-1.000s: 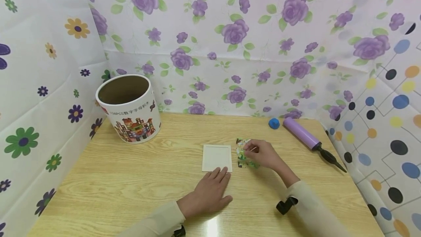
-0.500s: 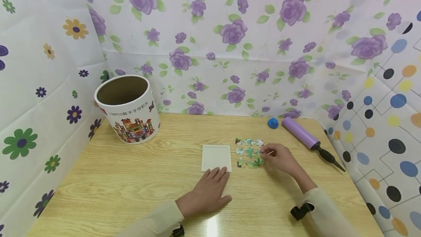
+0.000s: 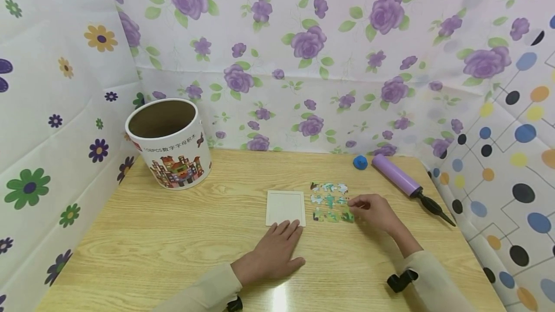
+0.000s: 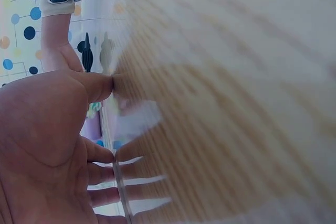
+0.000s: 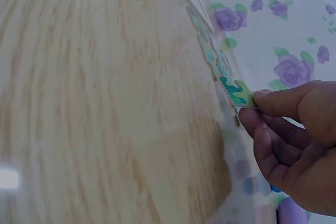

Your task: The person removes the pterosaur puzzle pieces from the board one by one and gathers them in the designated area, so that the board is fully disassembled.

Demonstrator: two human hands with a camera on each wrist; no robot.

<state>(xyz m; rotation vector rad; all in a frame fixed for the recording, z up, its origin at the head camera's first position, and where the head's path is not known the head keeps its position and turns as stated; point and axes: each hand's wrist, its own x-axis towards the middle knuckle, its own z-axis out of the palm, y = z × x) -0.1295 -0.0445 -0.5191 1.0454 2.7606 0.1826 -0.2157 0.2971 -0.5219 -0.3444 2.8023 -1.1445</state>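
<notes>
Several jigsaw pieces (image 3: 330,201) with a green and white picture lie in rows with small gaps, to the right of a pale square puzzle frame (image 3: 285,208). My left hand (image 3: 276,253) lies with straight fingers, its tips touching the frame's near edge; the left wrist view shows its palm (image 4: 39,129) close up. At the right side of the rows is my right hand (image 3: 374,212). In the right wrist view its thumb and index finger pinch a green and teal jigsaw piece (image 5: 239,94) by one edge; the other fingers are curled behind.
A large white printed bucket (image 3: 179,158) stands at the back left. At the back right are a small blue object (image 3: 360,162) and a purple hand pump (image 3: 396,175) with a black nozzle. Patterned cloth walls (image 3: 277,61) close off the table's back and sides.
My right hand has moved right from over the pieces to their right side, uncovering the rows. The lower right piece has shifted right, away from its neighbour. My left hand stays put.
</notes>
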